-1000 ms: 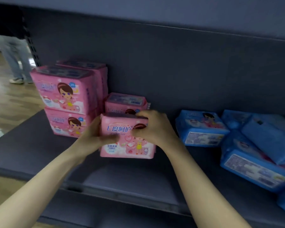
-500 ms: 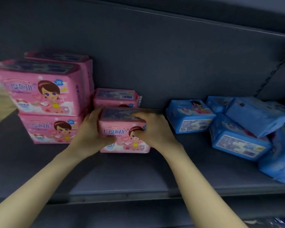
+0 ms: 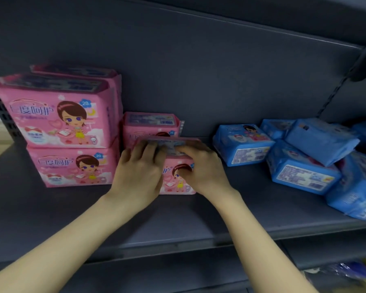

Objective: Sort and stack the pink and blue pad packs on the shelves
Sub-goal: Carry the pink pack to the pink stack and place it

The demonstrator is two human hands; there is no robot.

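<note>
Pink pad pack (image 3: 175,176): soft, glossy plastic brick, upright on grey metal shelf (image 3: 241,212). Left hand (image 3: 138,172) and right hand (image 3: 203,170) grip its top edge, fingers curled over. Blue packs (image 3: 302,172) well right.

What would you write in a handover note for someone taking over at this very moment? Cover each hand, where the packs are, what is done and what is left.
Hands: the left hand and right hand both grip the held pink pack, upright at shelf level, just in front of the rear pink pack.
Done: the pink stack, two high, stands at the left.
Left: settle the held pink pack with the pinks. The blue packs lie jumbled at the right, unstacked.
</note>
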